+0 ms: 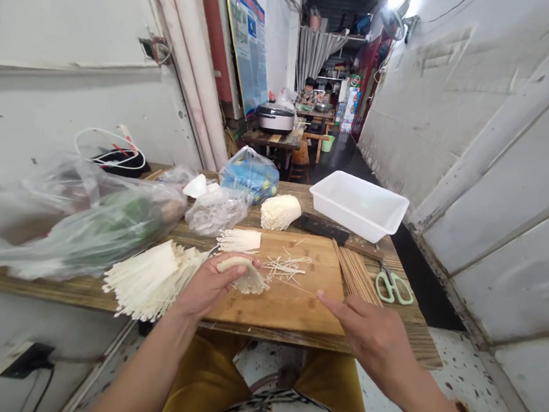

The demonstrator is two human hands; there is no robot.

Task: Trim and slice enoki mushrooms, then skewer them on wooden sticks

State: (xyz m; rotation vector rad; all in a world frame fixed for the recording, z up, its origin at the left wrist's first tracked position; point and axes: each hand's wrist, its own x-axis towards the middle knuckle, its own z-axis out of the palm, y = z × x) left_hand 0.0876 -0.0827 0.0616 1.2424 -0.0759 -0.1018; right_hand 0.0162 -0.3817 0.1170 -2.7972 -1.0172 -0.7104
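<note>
My left hand is closed around a small bunch of enoki mushrooms above the left part of the wooden cutting board. My right hand, over the board's right edge, pinches a thin bamboo skewer that points left at the bunch. Whether its tip has entered the mushrooms is hard to see. Loose enoki strands lie mid-board, and a flat enoki portion rests at its far left corner. Beside my left wrist sits a large enoki heap.
More enoki stands behind the board, near a dark-bladed cleaver. Rightward lie bamboo skewers and green-handled scissors, with a white plastic tub behind. Plastic bags crowd the left. A person sits farther back.
</note>
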